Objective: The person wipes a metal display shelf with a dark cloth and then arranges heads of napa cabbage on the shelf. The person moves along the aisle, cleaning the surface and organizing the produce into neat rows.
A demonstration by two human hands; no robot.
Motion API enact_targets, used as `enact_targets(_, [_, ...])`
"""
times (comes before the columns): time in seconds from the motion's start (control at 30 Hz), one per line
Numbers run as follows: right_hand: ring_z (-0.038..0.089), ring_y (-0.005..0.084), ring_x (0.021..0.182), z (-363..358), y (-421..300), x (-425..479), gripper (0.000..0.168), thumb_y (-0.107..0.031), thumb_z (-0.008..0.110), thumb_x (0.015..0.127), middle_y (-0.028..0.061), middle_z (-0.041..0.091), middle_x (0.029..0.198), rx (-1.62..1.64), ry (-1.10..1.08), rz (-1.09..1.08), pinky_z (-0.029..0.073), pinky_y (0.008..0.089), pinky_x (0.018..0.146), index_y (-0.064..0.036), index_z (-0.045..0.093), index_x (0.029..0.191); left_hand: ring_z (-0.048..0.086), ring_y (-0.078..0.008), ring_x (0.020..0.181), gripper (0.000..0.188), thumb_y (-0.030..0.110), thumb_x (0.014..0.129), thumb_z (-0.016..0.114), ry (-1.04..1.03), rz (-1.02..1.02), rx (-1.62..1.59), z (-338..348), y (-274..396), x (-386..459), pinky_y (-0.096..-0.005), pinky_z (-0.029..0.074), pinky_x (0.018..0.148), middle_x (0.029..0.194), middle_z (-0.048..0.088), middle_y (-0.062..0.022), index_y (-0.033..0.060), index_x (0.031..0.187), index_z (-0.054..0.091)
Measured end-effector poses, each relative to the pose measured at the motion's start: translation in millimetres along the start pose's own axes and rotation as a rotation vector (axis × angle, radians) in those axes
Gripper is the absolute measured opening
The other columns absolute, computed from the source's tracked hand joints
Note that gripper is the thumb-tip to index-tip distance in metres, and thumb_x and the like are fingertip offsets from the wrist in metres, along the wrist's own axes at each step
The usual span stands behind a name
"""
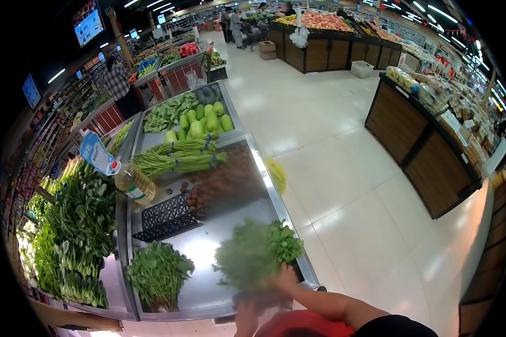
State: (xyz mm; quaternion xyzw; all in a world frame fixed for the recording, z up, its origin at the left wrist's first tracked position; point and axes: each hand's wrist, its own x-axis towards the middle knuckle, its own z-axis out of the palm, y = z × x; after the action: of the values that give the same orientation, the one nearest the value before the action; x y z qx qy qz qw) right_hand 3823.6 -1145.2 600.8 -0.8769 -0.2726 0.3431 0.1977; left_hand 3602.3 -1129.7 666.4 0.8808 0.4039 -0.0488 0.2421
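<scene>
Leafy green herbs [248, 252], blurred in part, lie at the near right corner of a metal display counter [206, 290]. My right hand [284, 278] is against their stem end, on the right; whether its fingers grip the stems is unclear. Lower down, at the counter's near edge, my left hand [246, 316] is blurred, beside a dark, indistinct item just below the herbs. A second bunch of leafy greens [158, 274] rests at the counter's near left, roots towards me. Between the bunches the bare metal shows.
Further up the counter are a black plastic crate [168, 215], round brown produce [232, 172], bundled long beans [177, 156] and an oil bottle [135, 183]. Leafy vegetables [84, 210] fill the left display. A wood-panelled stand [417, 143] is at right; a person [118, 84] stands at upper left.
</scene>
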Motion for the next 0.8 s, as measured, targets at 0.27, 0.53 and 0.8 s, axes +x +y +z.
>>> enact_targets(0.27, [0.047, 0.0411, 0.124, 20.3, -22.4, 14.9, 0.103, -0.054, 0.076, 0.072, 0.0295, 0.043, 0.135, 0.148, -0.273, -0.258, 0.041, 0.0473, 0.103, 0.003, 0.03, 0.145, 0.052, -0.0456, 0.106, 0.067, 0.007, 0.072, 0.067, 0.074, -0.042, 0.049, 16.5, 9.8, 0.0, -0.051, 0.052, 0.08, 0.129, 0.04, -0.0277, 0.0109, 0.135, 0.045])
enact_targets(0.53, [0.051, 0.0342, 0.12, -50.0, 69.6, -25.2, 0.079, -0.032, 0.076, 0.079, 0.0211, 0.045, 0.134, 0.395, 0.104, -0.38, 0.045, 0.0417, 0.098, -0.002, 0.038, 0.141, 0.056, -0.0458, 0.1, 0.056, 0.012, 0.079, 0.062, -0.11, 0.151, 0.037, 7.0, 101.0, 28.1, -0.0502, 0.054, 0.075, 0.126, 0.042, -0.0294, 0.0077, 0.133, 0.045])
enact_targets(0.8, [0.062, 0.0239, 0.097, -144.4, 240.1, -76.1, 0.045, -0.022, 0.072, 0.084, 0.0133, 0.057, 0.115, 0.735, 0.172, 0.083, 0.053, 0.0358, 0.08, 0.0, 0.057, 0.121, 0.06, -0.0382, 0.089, 0.029, 0.014, 0.088, 0.055, -0.26, 0.324, -0.132, 64.6, 185.5, 87.8, -0.0499, 0.049, 0.078, 0.111, 0.056, -0.0198, 0.0117, 0.116, 0.057])
